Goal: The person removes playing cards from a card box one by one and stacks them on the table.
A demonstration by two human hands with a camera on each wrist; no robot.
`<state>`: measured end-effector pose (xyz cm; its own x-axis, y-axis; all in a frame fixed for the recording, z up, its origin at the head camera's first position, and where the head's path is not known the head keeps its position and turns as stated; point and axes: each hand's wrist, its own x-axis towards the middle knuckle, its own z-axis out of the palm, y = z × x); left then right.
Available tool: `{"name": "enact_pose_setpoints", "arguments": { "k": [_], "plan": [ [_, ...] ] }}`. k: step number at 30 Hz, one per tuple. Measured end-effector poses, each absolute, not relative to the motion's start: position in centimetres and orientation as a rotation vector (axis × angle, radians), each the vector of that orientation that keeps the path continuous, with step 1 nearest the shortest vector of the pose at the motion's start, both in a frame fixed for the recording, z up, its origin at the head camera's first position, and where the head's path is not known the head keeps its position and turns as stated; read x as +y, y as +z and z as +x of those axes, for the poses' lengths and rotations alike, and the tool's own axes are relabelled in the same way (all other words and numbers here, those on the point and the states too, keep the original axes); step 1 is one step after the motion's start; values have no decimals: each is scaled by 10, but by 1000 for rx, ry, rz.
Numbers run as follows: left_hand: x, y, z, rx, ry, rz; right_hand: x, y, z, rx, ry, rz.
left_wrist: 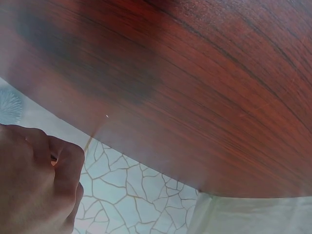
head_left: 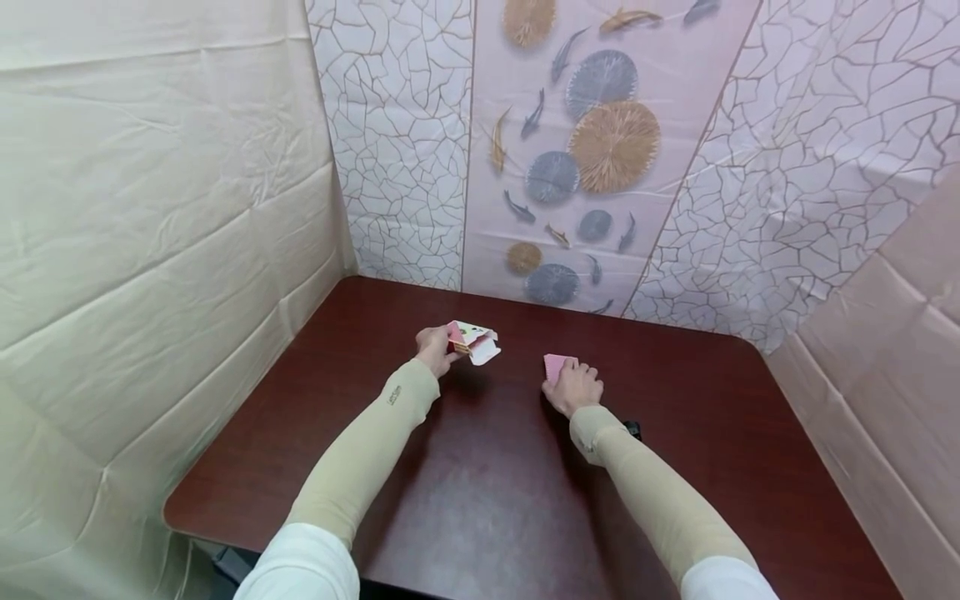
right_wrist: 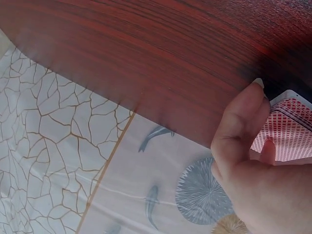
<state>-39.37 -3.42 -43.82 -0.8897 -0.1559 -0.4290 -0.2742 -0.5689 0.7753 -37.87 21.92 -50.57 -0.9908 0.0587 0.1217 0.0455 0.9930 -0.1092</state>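
My left hand grips an open playing-card box above the table's middle. The box is red and white, and its white flap sticks out to the right. In the left wrist view only the curled back of the left hand shows; the box is hidden there. Farther right, my right hand holds a deck of playing cards at the tabletop. Red-patterned backs face up on the deck in the right wrist view, with the thumb and fingers around its edges.
Both hands are over a dark red-brown wooden table with rounded corners. A patterned wall sheet with fish and round motifs hangs behind it. Pale cloth covers the left side, and more cloth hangs at the right.
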Motion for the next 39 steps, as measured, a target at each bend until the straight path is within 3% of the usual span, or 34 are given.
{"name": "enact_pose_setpoints", "arguments": {
  "k": [9,24,39],
  "plan": [
    [-35,-436,-391,1446,2610,-705,216,-496,-379,-2851,140,58],
    [-28,-432,-390,1428,2592,-705,165,-454,-367,-2504,474,810],
    [-24,-433,-388,1479,2579,-671,144,-451,-366,-2473,421,857]
  ]
}}
